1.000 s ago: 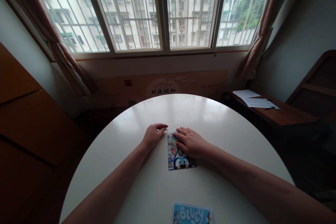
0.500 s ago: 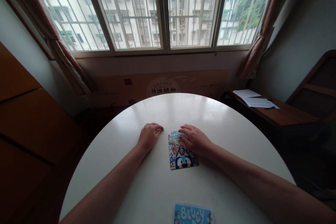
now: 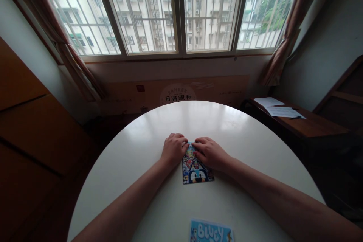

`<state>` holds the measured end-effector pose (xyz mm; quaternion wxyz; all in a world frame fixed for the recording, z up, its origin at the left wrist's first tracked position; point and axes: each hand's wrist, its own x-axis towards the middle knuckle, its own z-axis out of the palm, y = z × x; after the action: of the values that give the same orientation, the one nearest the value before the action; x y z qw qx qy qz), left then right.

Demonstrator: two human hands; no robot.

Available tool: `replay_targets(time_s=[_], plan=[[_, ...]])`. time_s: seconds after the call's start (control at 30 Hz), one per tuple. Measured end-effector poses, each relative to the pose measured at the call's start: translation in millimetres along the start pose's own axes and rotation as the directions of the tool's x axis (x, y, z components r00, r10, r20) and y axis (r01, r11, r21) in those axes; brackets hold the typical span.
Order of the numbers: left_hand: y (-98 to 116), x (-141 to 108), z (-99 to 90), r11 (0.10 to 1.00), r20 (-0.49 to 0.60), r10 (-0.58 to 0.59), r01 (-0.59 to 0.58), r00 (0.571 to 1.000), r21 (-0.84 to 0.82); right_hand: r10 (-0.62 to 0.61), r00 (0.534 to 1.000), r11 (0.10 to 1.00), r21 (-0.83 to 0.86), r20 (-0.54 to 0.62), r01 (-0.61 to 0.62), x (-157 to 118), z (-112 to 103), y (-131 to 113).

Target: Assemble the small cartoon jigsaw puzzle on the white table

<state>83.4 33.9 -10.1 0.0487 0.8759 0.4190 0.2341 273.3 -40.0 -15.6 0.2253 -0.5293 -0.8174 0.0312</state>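
Observation:
A small, colourful jigsaw puzzle point(image 3: 195, 168) with a blue cartoon dog's face lies flat on the white round table point(image 3: 127, 151). At its upper left corner is my left hand point(image 3: 175, 147), fingers pinched on a small puzzle piece that they mostly hide. My right hand point(image 3: 211, 152) rests on the puzzle's upper right side, fingers spread and bent lightly over it, holding nothing. The two hands nearly meet at the puzzle's top edge, covering part of it.
Near me at the bottom edge lies a blue card or box point(image 3: 211, 231) lettered "BLUEY", partly cut off. Right of the table, a brown wooden surface point(image 3: 323, 123) bears paper sheets point(image 3: 285, 112) and a pen. A large printed carton point(image 3: 221, 87) stands below the window.
My left hand has moved right, bringing the small piece from beside the puzzle to its upper left corner. My right hand stays almost in place on the puzzle.

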Motion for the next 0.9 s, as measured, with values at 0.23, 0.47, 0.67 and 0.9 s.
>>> replay_targets(time_s=[0.23, 0.47, 0.67, 0.9], plan=[[-3.0, 2.4, 1.3, 0.998, 0.006, -0.063, 0.063, 0.998, -0.021, 0.005, 0.998, 0.998, -0.062, 0.059, -0.001, 2.1, -6.2, -5.3], [-5.6, 5.4, 1.6, 0.999, -0.042, -0.008, 0.006, 0.999, -0.051, 0.008, 0.997, 0.996, -0.089, 0.078, -0.001, 3.2, -7.9, -5.9], [-11.3, 7.0, 0.0, 0.994, -0.055, -0.058, 0.053, 0.997, -0.093, 0.011, 0.998, 0.995, -0.096, 0.065, -0.005, 1.5, -4.8, -3.5], [-43.5, 8.3, -12.8, 0.952, -0.106, -0.306, 0.303, 0.946, -0.045, 0.008, 1.000, 1.000, -0.029, 0.024, -0.008, -1.0, -0.2, 0.4]])
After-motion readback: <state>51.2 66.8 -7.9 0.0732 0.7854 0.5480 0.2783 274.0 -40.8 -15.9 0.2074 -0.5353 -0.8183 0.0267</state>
